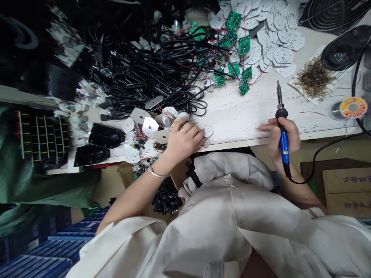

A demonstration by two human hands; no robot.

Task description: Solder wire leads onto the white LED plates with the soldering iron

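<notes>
My right hand (279,137) grips a blue soldering iron (284,144), its metal tip pointing up and away over the table. One finger of that hand stretches out to the left. Near the table's front edge, my left hand (185,139) is closed, fingers curled down over a small part that they mostly hide. A white plate with holes (206,130) shows beside its fingertips, and a round whitish piece (182,115) sticks out beyond the fingers. Left of this hand lie white plates (150,126) with thin red wires and small circuit boards.
Black cables (145,73) heap up behind my left hand, with green circuit boards (244,44) and stacked white plates (284,56) beyond. To the right are a solder spool (353,107), a pad covered in brown residue (314,79) and a fan (336,15). Black housings (106,135) sit left.
</notes>
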